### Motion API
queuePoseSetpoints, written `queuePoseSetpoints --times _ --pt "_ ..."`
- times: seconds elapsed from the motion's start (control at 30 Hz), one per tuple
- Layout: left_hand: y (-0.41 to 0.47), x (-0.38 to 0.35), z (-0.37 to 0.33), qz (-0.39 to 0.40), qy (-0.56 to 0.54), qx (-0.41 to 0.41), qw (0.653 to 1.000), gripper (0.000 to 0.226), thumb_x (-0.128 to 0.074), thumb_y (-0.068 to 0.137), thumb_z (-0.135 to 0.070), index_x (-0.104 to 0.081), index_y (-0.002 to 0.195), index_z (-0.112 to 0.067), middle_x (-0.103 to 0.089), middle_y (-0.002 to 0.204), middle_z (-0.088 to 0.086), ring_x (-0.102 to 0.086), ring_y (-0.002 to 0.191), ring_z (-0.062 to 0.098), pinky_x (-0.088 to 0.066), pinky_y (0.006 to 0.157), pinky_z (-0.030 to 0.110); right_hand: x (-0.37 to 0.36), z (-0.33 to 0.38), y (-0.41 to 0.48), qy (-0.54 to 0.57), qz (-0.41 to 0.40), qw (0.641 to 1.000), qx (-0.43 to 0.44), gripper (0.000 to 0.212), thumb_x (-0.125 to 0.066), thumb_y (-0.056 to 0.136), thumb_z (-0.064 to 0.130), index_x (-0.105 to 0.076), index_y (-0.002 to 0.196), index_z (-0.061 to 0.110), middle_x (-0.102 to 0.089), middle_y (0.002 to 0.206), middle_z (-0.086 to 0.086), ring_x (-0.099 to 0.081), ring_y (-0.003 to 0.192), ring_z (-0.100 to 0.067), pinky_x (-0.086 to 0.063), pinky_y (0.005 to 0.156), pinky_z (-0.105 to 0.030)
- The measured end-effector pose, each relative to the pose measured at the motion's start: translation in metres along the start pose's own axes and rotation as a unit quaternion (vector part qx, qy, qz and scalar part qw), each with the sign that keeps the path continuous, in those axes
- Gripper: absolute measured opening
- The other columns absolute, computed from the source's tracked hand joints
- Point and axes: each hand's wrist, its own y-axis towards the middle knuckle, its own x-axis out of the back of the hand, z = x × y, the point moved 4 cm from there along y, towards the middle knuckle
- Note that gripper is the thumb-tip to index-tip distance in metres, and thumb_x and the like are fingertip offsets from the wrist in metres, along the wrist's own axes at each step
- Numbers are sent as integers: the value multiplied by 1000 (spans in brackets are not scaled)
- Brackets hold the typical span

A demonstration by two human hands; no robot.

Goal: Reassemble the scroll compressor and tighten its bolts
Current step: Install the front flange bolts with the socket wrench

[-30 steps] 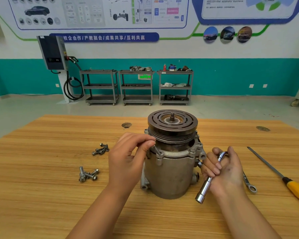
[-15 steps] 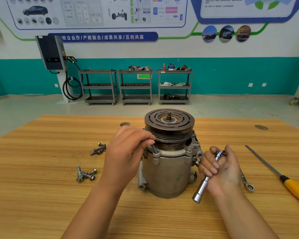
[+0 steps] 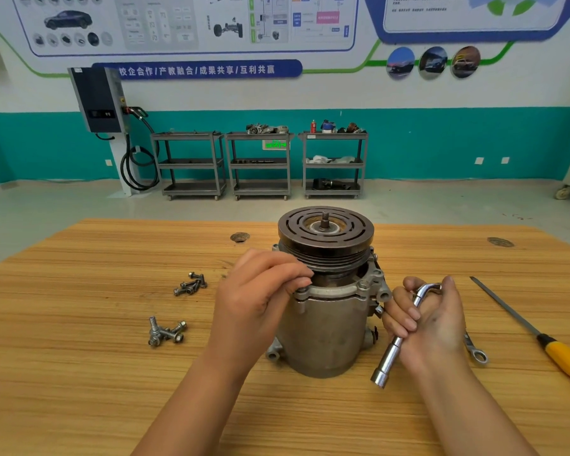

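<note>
While the scroll compressor (image 3: 326,324) is standing upright on the table (image 3: 79,373), the left hand (image 3: 257,297) is pinching a bolt (image 3: 302,290) at its left flange, apparently hand-starting it; just right of the compressor, the right hand (image 3: 431,324) is gripping the socket wrench (image 3: 405,327), likely ready for tightening.

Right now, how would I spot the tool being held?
Find the compressor on the wooden table. Right of it, the right hand grips an L-shaped socket wrench. Unlike the flat spanner and yellow-handled file nearby, it is a bent shiny tube.
</note>
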Motion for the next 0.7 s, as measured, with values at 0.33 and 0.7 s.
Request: queuePoseSetpoints --times 0.33,0.7 --pt "-23 -6 7 -12 -73 164 984 15 -62 79 -37 -60 93 -31 -55 96 -8 -50 96 11 -37 85 14 -91 49 -30 -141 214 955 148 40 -19 99 42 -45 83 14 -32 51 7 -25 38 -6 -21 39 -12" --pt "-26 -10 10 -3 -92 204 975 14 -64 76 -39 -59 89 -39 -53 98 -11 -48 102 8 -33 89 9 -208 41 -45 -515 337 710 343 19 -45 95 30 -57 81 24 -54 81 11 -50 74 6 -38 74 -13"
